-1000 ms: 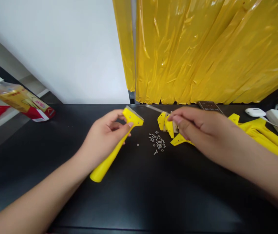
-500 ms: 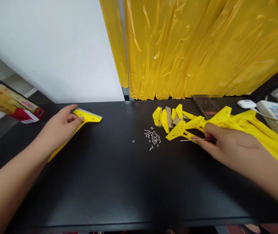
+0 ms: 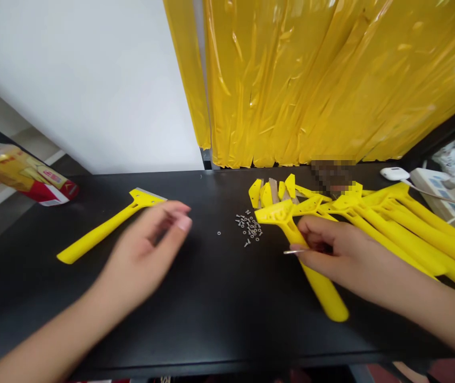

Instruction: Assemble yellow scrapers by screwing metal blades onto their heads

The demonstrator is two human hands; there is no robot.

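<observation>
A yellow scraper [image 3: 101, 231] with a metal blade along its head lies on the black table at the left. Just to its right is my left hand [image 3: 147, 242], off the scraper, fingers loosely curved and slightly blurred, with nothing visible in them. My right hand [image 3: 327, 244] grips a yellow scraper handle [image 3: 323, 287] by its neck; no blade shows on its forked head. The same hand also pinches a thin metal rod [image 3: 292, 252], its tip pointing left. Small screws and nuts [image 3: 251, 226] lie in a pile left of the handle's head.
Several yellow scraper handles [image 3: 422, 234] lie at the right, partly behind my right arm. Yellow plates and blades [image 3: 267, 194] sit behind the screws. A lone nut [image 3: 218, 233] lies mid-table. A bottle [image 3: 31, 170] stands far left; a white earbud case [image 3: 395, 173] and power strip [image 3: 435, 194] are far right.
My left hand has let go of the scraper at the left and moved right. My right hand has drawn one handle toward me, away from the others.
</observation>
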